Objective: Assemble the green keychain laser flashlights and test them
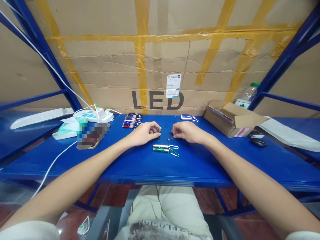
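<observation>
My left hand (pixel 146 132) rests on the blue table (pixel 125 163) with its fingers closed on a small keychain flashlight (pixel 159 130). About a hand's width to the right, my right hand (pixel 186 131) pinches a small dark piece (pixel 173 131) that is too small to identify. Between the hands lie a few small round button cells (pixel 170 138). Just in front of them lie a silver keychain flashlight (pixel 163 146) and a green one (pixel 165 151), each with a clip.
A pile of coloured flashlights (pixel 131 120) lies at the back left, a smaller bunch (pixel 188 117) at the back centre. An open cardboard box (pixel 232 123) and a computer mouse (pixel 258 142) are on the right. A power strip (pixel 93 115) and its cable are on the left.
</observation>
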A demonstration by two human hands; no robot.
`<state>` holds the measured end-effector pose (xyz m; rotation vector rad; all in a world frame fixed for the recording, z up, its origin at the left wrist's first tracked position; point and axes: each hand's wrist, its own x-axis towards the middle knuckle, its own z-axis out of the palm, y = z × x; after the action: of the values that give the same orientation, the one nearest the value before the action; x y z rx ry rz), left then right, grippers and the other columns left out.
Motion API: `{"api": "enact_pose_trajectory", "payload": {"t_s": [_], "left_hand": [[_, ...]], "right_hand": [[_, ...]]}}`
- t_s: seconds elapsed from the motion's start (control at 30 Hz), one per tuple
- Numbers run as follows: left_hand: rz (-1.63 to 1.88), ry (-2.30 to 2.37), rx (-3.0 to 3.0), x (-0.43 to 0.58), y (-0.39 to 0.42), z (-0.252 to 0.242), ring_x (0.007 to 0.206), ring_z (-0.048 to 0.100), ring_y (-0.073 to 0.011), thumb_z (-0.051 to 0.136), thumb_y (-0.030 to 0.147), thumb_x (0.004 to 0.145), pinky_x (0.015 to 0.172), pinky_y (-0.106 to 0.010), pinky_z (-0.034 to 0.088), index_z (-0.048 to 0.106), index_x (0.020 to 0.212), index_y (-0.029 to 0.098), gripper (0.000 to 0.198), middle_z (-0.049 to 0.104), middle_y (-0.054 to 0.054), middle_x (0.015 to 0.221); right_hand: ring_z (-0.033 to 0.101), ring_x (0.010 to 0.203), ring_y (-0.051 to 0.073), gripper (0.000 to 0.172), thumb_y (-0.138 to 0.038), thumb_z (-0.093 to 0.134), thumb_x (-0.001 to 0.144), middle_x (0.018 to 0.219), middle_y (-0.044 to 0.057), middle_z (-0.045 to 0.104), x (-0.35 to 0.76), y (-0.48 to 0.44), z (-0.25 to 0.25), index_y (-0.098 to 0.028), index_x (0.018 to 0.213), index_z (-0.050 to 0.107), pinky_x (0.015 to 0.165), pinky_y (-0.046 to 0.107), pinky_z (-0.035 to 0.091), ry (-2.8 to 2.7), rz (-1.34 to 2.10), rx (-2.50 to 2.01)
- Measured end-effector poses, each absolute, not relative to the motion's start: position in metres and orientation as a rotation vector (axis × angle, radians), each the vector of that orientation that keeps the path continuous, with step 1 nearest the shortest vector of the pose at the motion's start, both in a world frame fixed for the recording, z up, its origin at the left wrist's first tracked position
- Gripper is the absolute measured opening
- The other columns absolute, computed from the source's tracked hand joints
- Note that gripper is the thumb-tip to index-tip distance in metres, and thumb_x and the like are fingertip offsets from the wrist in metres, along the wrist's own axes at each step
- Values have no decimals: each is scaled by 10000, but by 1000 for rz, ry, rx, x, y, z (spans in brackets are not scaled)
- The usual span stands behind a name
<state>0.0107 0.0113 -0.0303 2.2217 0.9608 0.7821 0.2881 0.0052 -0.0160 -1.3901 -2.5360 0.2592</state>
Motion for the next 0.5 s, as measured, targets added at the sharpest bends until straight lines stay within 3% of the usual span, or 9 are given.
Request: {"api": "enact_pose_trajectory", "payload": {"t_s": [0.2, 0.3, 0.5], "left_hand": [[777, 958, 2207, 11, 12, -31, 862, 738, -197, 765, 375, 908, 820, -326, 577, 720, 1043, 191, 232, 787, -51, 941], [776, 945, 2207, 10, 12, -30, 861, 744, -196, 764, 368, 907, 822, -323, 570, 712, 1038, 188, 229, 793, -52, 945], [781, 969, 2208, 10, 14, -32, 856, 754, -208, 768, 367, 911, 811, -333, 559, 694, 1029, 190, 225, 799, -52, 929]], "right_hand": [[685, 825, 205, 95, -179, 779, 885, 909, 29, 794, 288, 0, -8, -211, 835, 705, 717, 294, 422, -2587, 367, -1314], [668, 845, 206, 24, -201, 731, 921, 968, 50, 776, 285, -5, -6, -205, 922, 707, 749, 300, 446, -2564, 367, -1211], [658, 813, 189, 198, -203, 752, 901, 1035, 39, 771, 276, -14, -8, -219, 1065, 643, 755, 300, 472, -2524, 485, -1139]]}}
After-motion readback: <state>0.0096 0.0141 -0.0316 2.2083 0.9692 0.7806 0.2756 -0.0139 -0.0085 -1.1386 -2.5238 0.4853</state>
